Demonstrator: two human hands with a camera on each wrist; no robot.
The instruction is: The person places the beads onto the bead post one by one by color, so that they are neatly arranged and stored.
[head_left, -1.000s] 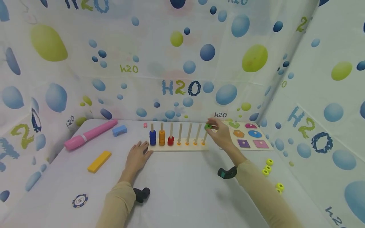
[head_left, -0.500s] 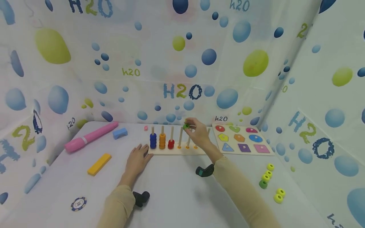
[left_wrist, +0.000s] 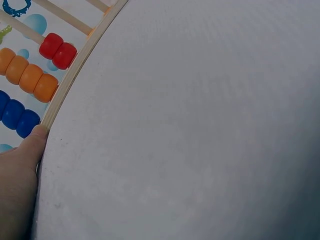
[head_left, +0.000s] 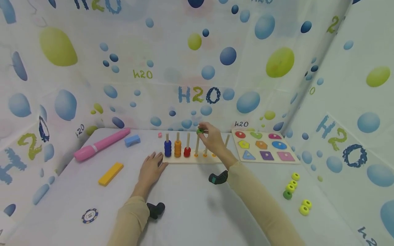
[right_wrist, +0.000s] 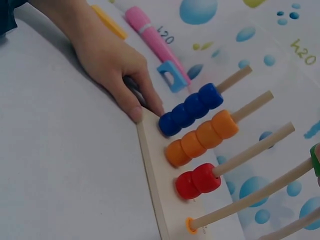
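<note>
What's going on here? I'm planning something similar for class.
A person's right hand pinches a green bead at the top of the fourth peg from the left. The left hand touches the left end of the rack. Blue beads, orange beads and red beads sit on the first three pegs; yellow beads lie on the table.

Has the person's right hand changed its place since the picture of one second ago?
Yes: judged against the peg board, the right hand has moved left, from the rightmost peg to the fourth peg from the left.
</note>
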